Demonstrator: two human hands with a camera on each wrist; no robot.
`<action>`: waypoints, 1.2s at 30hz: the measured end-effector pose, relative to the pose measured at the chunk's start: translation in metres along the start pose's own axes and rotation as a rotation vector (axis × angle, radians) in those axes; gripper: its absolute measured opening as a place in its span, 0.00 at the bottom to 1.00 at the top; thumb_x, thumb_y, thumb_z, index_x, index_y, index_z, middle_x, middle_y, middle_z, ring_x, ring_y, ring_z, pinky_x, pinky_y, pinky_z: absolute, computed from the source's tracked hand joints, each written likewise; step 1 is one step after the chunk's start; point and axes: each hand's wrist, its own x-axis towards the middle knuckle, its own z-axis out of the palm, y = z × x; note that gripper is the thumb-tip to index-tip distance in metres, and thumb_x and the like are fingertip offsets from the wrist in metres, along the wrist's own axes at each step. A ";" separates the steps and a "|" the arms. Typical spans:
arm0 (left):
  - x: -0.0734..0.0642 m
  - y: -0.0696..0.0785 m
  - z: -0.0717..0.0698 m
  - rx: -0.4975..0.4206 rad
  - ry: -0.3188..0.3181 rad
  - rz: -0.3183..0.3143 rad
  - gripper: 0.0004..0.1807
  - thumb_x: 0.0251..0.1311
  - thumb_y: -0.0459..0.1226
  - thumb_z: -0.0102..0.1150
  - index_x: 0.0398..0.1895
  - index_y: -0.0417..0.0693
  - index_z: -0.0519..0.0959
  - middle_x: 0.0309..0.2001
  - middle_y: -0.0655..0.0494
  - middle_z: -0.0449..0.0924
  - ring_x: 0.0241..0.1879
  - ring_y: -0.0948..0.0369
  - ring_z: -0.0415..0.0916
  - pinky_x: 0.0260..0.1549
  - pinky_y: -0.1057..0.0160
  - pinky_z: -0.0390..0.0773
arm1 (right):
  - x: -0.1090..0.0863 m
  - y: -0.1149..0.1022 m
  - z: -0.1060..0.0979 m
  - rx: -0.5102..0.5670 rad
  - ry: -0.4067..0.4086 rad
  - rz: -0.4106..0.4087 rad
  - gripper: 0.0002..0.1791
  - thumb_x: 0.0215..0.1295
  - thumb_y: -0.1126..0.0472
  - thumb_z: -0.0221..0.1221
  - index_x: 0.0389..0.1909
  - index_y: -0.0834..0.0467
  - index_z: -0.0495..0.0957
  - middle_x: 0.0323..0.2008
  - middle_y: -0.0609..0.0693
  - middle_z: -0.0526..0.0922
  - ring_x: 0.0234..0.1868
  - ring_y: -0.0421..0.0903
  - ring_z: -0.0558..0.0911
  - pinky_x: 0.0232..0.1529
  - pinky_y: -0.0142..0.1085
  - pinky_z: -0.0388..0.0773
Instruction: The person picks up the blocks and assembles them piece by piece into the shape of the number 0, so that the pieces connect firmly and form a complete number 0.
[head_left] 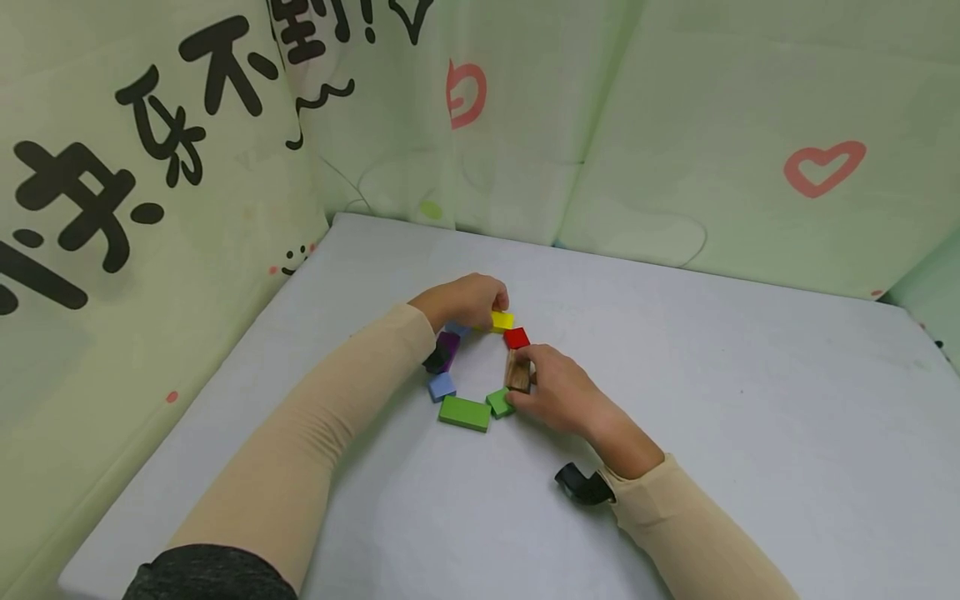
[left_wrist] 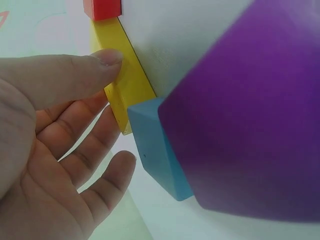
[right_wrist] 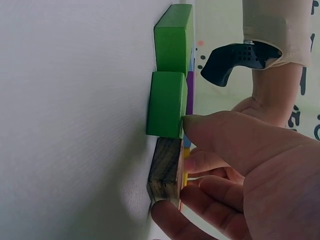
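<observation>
Several coloured blocks form a ring on the white table. My left hand (head_left: 472, 298) is at its far side, pinching a yellow block (left_wrist: 132, 75) with the thumb on top and fingers along the outer side. Beside that block are a red block (head_left: 517, 337) and a light blue block (left_wrist: 155, 145). On the ring's right side my right hand (head_left: 562, 392) holds a wood-grained block (head_left: 517, 372), index finger at its far end. The right thumb touches a small green block (right_wrist: 166, 105) adjoining it. Fingers partly hide the yellow block in the head view.
The ring also has a long green block (head_left: 463, 414) at the near side, a blue block (head_left: 442, 386) and a purple block (head_left: 452, 343) on the left. A dark wrist camera (head_left: 585, 485) hangs at the right sleeve. Printed curtains (head_left: 675, 125) border the table (head_left: 750, 417).
</observation>
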 end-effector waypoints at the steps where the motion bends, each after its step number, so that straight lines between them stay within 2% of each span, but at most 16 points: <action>1: 0.000 0.000 0.000 0.002 0.000 -0.001 0.17 0.63 0.30 0.65 0.55 0.43 0.77 0.50 0.51 0.77 0.49 0.55 0.71 0.58 0.61 0.73 | 0.000 0.000 0.000 0.001 -0.001 0.000 0.32 0.64 0.59 0.66 0.64 0.69 0.69 0.58 0.61 0.74 0.46 0.53 0.78 0.48 0.45 0.78; 11: -0.001 0.002 0.000 0.016 0.002 -0.015 0.18 0.63 0.30 0.65 0.56 0.44 0.77 0.51 0.51 0.77 0.49 0.56 0.71 0.59 0.61 0.72 | 0.000 0.000 0.000 0.008 0.000 -0.008 0.31 0.63 0.59 0.66 0.63 0.69 0.69 0.57 0.61 0.75 0.46 0.52 0.78 0.47 0.44 0.77; 17: -0.001 0.002 0.001 0.024 0.004 -0.003 0.18 0.63 0.30 0.65 0.56 0.43 0.77 0.51 0.50 0.77 0.49 0.55 0.71 0.59 0.61 0.72 | 0.000 0.000 0.000 0.005 -0.005 0.000 0.31 0.64 0.59 0.66 0.64 0.69 0.69 0.57 0.61 0.74 0.46 0.52 0.78 0.47 0.44 0.78; 36: -0.001 0.001 0.003 0.008 0.006 -0.007 0.19 0.64 0.29 0.63 0.58 0.43 0.76 0.52 0.50 0.77 0.50 0.55 0.71 0.59 0.61 0.72 | -0.001 0.001 0.002 -0.014 -0.001 0.007 0.31 0.64 0.58 0.66 0.64 0.68 0.70 0.57 0.59 0.75 0.46 0.51 0.78 0.47 0.44 0.77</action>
